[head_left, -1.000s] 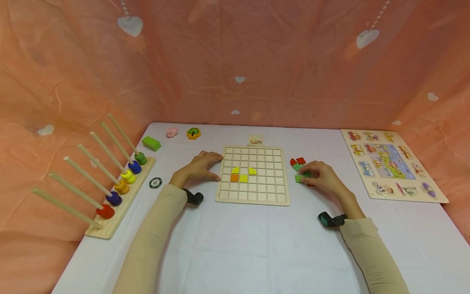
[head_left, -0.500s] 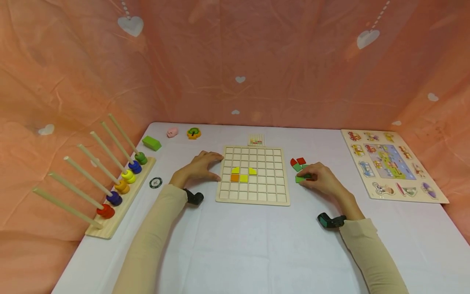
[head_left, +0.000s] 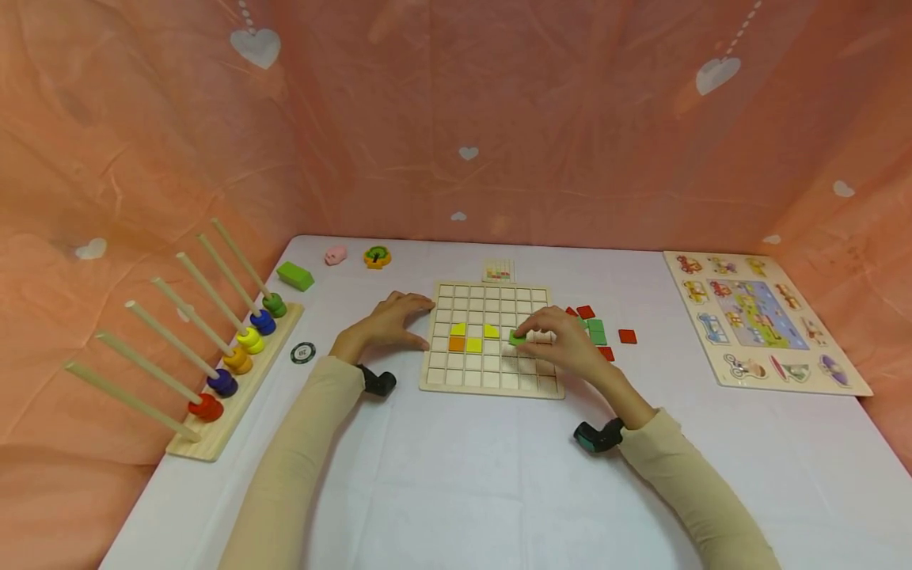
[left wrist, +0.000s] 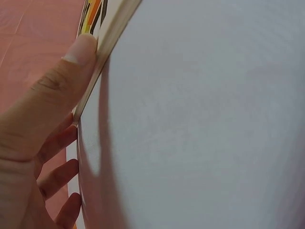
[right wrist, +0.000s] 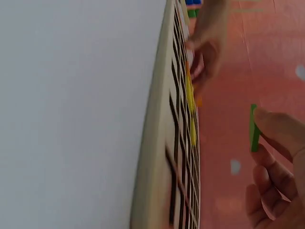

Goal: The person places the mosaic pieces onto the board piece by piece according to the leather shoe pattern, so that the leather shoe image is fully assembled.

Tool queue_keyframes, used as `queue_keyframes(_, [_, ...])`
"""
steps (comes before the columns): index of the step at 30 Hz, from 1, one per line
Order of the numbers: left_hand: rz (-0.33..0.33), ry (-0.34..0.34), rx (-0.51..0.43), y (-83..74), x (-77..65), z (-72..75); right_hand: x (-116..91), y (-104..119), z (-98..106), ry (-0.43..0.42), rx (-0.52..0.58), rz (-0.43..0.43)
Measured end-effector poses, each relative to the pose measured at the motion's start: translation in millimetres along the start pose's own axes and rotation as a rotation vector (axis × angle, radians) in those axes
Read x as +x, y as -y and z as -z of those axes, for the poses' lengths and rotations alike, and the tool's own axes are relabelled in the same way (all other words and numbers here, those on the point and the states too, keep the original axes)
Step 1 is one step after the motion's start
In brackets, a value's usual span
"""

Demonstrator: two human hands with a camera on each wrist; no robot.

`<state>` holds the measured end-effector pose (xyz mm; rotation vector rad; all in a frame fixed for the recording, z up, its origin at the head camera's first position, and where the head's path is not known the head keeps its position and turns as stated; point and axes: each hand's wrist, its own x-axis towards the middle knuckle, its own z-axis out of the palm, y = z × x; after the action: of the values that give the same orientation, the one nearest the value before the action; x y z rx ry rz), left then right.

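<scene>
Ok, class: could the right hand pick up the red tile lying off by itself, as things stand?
Probably not straight away: the right hand is pinching a green tile. The red tile lies uncovered and apart, so the way looks free once that hand is.

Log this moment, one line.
right hand: pinches green tile above wooden grid board; left hand: touches board's edge; on board: orange tile, yellow tiles

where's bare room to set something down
A wide bare patch of table lies in front of the grid, between the sleeves; another is between the card and puzzle. Crowded: the grid's right side, with tiles and the right hand, and its left, with the rack, chip and left hand.
</scene>
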<state>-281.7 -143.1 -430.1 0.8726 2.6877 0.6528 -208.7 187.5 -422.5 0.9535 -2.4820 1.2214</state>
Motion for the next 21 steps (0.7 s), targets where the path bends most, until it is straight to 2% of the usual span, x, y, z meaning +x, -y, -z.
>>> queue_keyframes(4, [0.000, 0.001, 0.010, -0.3, 0.2, -0.3, 12.6, 9.2, -27.0, 0.015, -0.017, 0.066])
queue_keyframes(10, [-0.004, -0.002, -0.003, -1.4, -0.5, 0.2, 22.1, 16.3, -58.9, 0.082, -0.052, 0.069])
queue_keyframes(15, [-0.004, -0.007, 0.002, 0.6, -0.1, -0.9, 25.1, 18.3, -74.5, 0.101, -0.064, 0.090])
queue_keyframes(21, [-0.005, -0.008, 0.009, 2.3, 0.3, -1.4, 25.4, 18.0, -80.4, 0.111, -0.090, 0.115])
